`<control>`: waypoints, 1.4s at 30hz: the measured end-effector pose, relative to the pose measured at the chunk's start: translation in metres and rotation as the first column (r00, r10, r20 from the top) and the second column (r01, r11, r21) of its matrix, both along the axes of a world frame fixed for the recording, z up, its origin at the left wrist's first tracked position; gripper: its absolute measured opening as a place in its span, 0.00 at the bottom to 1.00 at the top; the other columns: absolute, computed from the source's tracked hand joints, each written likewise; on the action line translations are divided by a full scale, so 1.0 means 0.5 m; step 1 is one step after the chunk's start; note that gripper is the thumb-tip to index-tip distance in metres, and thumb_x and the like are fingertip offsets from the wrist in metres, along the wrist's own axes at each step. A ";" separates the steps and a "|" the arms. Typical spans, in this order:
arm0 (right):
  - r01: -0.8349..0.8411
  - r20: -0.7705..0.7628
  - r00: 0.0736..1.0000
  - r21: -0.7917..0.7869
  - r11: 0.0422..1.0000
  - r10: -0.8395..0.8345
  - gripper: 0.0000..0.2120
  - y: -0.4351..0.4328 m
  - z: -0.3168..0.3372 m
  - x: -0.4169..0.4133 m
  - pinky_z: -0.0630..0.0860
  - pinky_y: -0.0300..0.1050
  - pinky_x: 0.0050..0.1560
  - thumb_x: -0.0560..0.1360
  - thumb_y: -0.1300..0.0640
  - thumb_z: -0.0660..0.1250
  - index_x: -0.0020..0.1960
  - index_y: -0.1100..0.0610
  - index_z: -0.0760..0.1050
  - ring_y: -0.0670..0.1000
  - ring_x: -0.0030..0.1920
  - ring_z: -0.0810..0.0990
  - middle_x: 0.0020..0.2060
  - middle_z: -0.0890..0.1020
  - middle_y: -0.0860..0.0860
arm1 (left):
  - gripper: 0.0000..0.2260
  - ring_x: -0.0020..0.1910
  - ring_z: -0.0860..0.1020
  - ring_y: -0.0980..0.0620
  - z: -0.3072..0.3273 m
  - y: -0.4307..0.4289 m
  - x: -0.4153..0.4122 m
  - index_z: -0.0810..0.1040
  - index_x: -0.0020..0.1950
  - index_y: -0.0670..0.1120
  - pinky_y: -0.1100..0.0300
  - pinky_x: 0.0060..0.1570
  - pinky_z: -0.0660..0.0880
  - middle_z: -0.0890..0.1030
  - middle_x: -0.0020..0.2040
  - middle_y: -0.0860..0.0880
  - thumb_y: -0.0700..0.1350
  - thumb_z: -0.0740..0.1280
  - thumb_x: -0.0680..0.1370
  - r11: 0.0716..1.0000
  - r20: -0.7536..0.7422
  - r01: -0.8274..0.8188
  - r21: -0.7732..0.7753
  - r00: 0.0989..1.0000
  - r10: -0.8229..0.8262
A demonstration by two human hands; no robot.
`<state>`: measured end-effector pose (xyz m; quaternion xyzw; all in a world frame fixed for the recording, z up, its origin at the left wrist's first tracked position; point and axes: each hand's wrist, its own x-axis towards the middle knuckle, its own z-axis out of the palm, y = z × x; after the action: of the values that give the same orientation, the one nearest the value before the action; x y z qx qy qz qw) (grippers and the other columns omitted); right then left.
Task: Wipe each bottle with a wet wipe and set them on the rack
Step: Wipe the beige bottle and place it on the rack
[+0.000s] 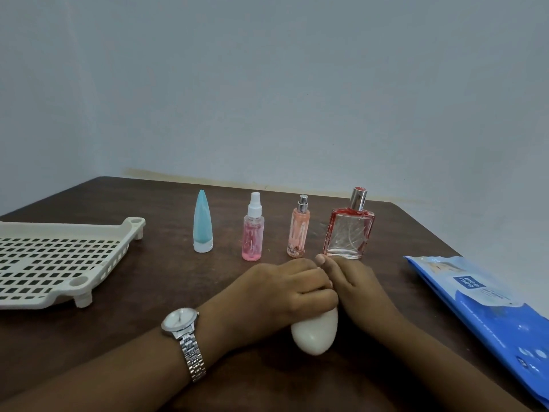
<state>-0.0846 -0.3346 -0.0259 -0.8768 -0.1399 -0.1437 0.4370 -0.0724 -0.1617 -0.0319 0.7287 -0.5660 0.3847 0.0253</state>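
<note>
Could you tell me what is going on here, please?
A person's left hand grips a white bottle, the right hand against its far end; no wipe shows. Four more bottles stand in a row behind it: teal tube, pink spray, peach spray, glass perfume bottle. The rack at left holds none in view; the wipes pack lies at right.
</note>
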 end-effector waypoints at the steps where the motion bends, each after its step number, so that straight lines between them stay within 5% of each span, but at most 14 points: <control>1: -0.037 0.005 0.999 0.057 0.998 0.037 0.17 0.002 0.000 0.002 0.72 0.45 0.38 0.79 0.52 0.58 0.33 0.51 0.75 0.43 0.32 0.76 0.29 0.78 0.50 | 0.08 0.52 0.77 0.50 -0.002 -0.003 -0.003 0.71 0.55 0.47 0.57 0.35 0.77 0.78 0.51 0.49 0.40 0.66 0.77 1.000 -0.034 -0.003 -0.027 0.999 0.002; 3: -0.125 -0.040 0.988 0.331 0.935 0.146 0.14 0.005 0.000 0.002 0.74 0.48 0.39 0.77 0.52 0.60 0.37 0.53 0.79 0.47 0.36 0.78 0.32 0.81 0.51 | 0.10 0.52 0.75 0.51 0.002 -0.004 -0.006 0.72 0.55 0.46 0.61 0.39 0.76 0.77 0.51 0.48 0.42 0.68 0.75 0.995 -0.107 -0.023 -0.102 0.994 0.012; 6: -0.185 -0.102 0.930 0.701 0.688 0.354 0.13 0.006 -0.006 0.001 0.76 0.56 0.55 0.77 0.56 0.61 0.51 0.63 0.80 0.59 0.51 0.80 0.48 0.82 0.62 | 0.16 0.53 0.73 0.54 0.011 0.001 -0.003 0.72 0.57 0.47 0.69 0.47 0.69 0.75 0.55 0.51 0.44 0.71 0.72 0.971 -0.305 -0.060 -0.231 0.952 -0.013; 8: -0.178 -0.106 0.914 0.763 0.621 0.392 0.14 0.007 -0.005 -0.004 0.75 0.56 0.60 0.76 0.58 0.60 0.56 0.64 0.78 0.61 0.57 0.78 0.55 0.80 0.63 | 0.14 0.51 0.74 0.57 0.013 0.003 -0.003 0.71 0.56 0.49 0.66 0.46 0.73 0.73 0.53 0.54 0.46 0.70 0.72 0.944 -0.420 -0.091 -0.317 0.906 -0.054; 14: -0.162 -0.092 0.911 0.817 0.553 0.402 0.15 0.006 0.013 -0.015 0.80 0.40 0.47 0.72 0.61 0.61 0.56 0.63 0.76 0.54 0.53 0.82 0.51 0.83 0.57 | 0.13 0.45 0.76 0.60 0.019 -0.006 -0.005 0.75 0.48 0.52 0.70 0.40 0.73 0.77 0.45 0.57 0.46 0.76 0.69 0.787 -0.615 -0.237 -0.570 0.759 -0.216; 17: -0.178 -0.078 0.913 0.807 0.563 0.401 0.16 0.018 0.012 -0.022 0.80 0.42 0.51 0.72 0.62 0.60 0.59 0.61 0.75 0.54 0.56 0.81 0.53 0.83 0.56 | 0.17 0.48 0.78 0.64 0.026 -0.009 -0.007 0.73 0.49 0.59 0.71 0.39 0.75 0.79 0.46 0.58 0.48 0.78 0.67 0.645 -0.707 -0.419 -0.639 0.649 -0.279; 22: -0.195 -0.108 0.915 0.723 0.662 0.388 0.19 0.027 0.004 -0.024 0.77 0.49 0.57 0.72 0.60 0.61 0.63 0.57 0.73 0.53 0.58 0.80 0.56 0.82 0.54 | 0.17 0.43 0.75 0.74 0.030 -0.011 -0.007 0.70 0.43 0.59 0.74 0.37 0.74 0.76 0.42 0.60 0.45 0.76 0.69 0.573 -0.774 -0.538 -0.618 0.542 -0.327; 27: -0.174 -0.124 0.930 0.681 0.711 0.346 0.18 0.018 -0.009 -0.016 0.81 0.47 0.45 0.72 0.58 0.62 0.61 0.50 0.71 0.55 0.51 0.83 0.52 0.83 0.56 | 0.14 0.40 0.79 0.63 0.031 -0.003 0.007 0.69 0.43 0.57 0.63 0.44 0.78 0.78 0.41 0.58 0.46 0.74 0.71 0.486 -0.797 -0.637 -0.598 0.410 -0.444; 29: -0.153 -0.111 0.948 0.660 0.735 0.297 0.14 0.011 -0.012 -0.009 0.81 0.48 0.42 0.70 0.48 0.69 0.54 0.50 0.72 0.57 0.46 0.83 0.48 0.83 0.59 | 0.13 0.35 0.80 0.64 0.033 0.001 0.013 0.70 0.43 0.56 0.56 0.44 0.81 0.79 0.40 0.56 0.45 0.74 0.71 0.456 -0.780 -0.656 -0.602 0.360 -0.511; 32: -0.122 -0.058 0.979 0.603 0.789 0.195 0.24 0.001 -0.016 0.003 0.80 0.44 0.42 0.62 0.36 0.73 0.48 0.51 0.73 0.53 0.44 0.80 0.45 0.81 0.56 | 0.13 0.34 0.82 0.57 0.034 0.003 0.017 0.71 0.44 0.55 0.59 0.40 0.81 0.80 0.43 0.53 0.43 0.74 0.71 0.466 -0.735 -0.651 -0.599 0.216 -0.643; 35: -0.085 -0.011 0.994 0.592 0.801 0.113 0.13 0.001 -0.015 0.011 0.80 0.44 0.47 0.69 0.46 0.69 0.49 0.53 0.74 0.50 0.46 0.81 0.46 0.82 0.54 | 0.15 0.41 0.81 0.57 0.022 0.003 0.016 0.71 0.47 0.55 0.63 0.40 0.80 0.80 0.47 0.53 0.41 0.75 0.70 0.546 -0.731 -0.603 -0.581 0.091 -0.677; 38: -0.092 -0.004 0.994 0.524 0.847 0.111 0.10 0.017 -0.011 0.007 0.80 0.41 0.48 0.72 0.55 0.63 0.53 0.55 0.77 0.48 0.50 0.82 0.48 0.83 0.49 | 0.17 0.47 0.81 0.56 0.015 0.000 0.015 0.73 0.49 0.55 0.62 0.41 0.80 0.81 0.48 0.53 0.40 0.76 0.69 0.598 -0.743 -0.543 -0.589 0.072 -0.666; 42: -0.141 0.117 0.987 0.347 0.927 0.107 0.16 0.033 -0.008 -0.009 0.74 0.30 0.49 0.71 0.57 0.65 0.58 0.50 0.76 0.38 0.54 0.79 0.52 0.82 0.38 | 0.19 0.45 0.80 0.61 0.018 -0.001 0.018 0.71 0.49 0.57 0.64 0.42 0.80 0.79 0.47 0.56 0.41 0.76 0.68 0.548 -0.728 -0.559 -0.622 0.156 -0.668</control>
<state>-0.0891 -0.3178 -0.0301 -0.7653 -0.1877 -0.1806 0.5885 -0.0634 -0.1623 -0.0227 0.6450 -0.1717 0.0232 0.7443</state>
